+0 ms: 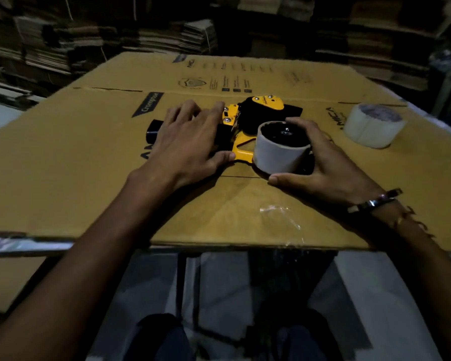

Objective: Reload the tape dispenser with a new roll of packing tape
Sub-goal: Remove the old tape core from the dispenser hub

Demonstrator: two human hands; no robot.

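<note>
A yellow and black tape dispenser (255, 108) lies flat on a sheet of cardboard (89, 157). My left hand (190, 136) lies over its black handle, fingers spread and pressing it down, thumb at the yellow frame. An empty cardboard tape core (279, 149) sits on the dispenser's spool. My right hand (320, 160) curls round the core from the right, thumb at its near base and fingers along its far rim. A full roll of clear packing tape (372, 126) stands apart on the cardboard at the right.
A crumpled scrap of clear film (281, 217) lies near the cardboard's front edge. Stacks of flattened cartons (50, 48) fill the background. The table's metal edge (24, 246) shows at the lower left, and my legs are below.
</note>
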